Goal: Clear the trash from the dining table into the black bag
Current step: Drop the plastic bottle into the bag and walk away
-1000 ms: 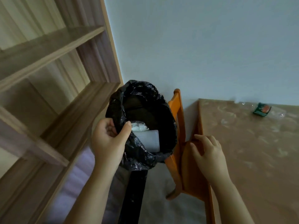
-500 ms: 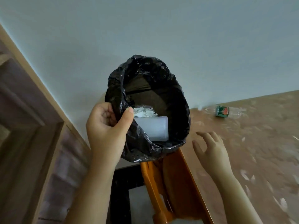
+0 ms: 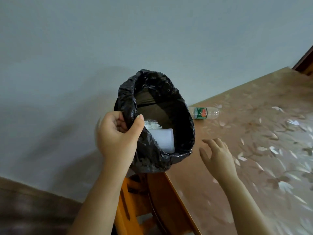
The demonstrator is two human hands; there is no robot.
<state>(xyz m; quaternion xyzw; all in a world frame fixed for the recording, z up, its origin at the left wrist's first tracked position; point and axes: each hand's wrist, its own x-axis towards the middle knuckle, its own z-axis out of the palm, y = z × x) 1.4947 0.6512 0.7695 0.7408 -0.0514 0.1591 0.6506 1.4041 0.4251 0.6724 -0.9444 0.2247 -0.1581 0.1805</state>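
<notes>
My left hand [image 3: 118, 138] grips the rim of the black bag [image 3: 179, 155] and holds it with its mouth wide, just past the table's left edge. Inside the bag lie a white plastic container [image 3: 165, 140] and crumpled white paper [image 3: 152, 125]. An empty clear plastic bottle [image 3: 204, 113] with a green and red label lies on its side on the dining table [image 3: 264, 150], near the wall. My right hand [image 3: 218, 155] hovers over the table with fingers spread, empty, a short way in front of the bottle.
An orange wooden chair [image 3: 135, 204] stands against the table's left edge below the bag. A plain grey wall fills the back. The tabletop has a flowered beige cover. A dark wooden frame [image 3: 304, 60] shows at the far right.
The view has swung right, from the shelves to the table. My right hand left the chair back and moved over the tabletop toward the bottle. The left hand keeps holding the bag.
</notes>
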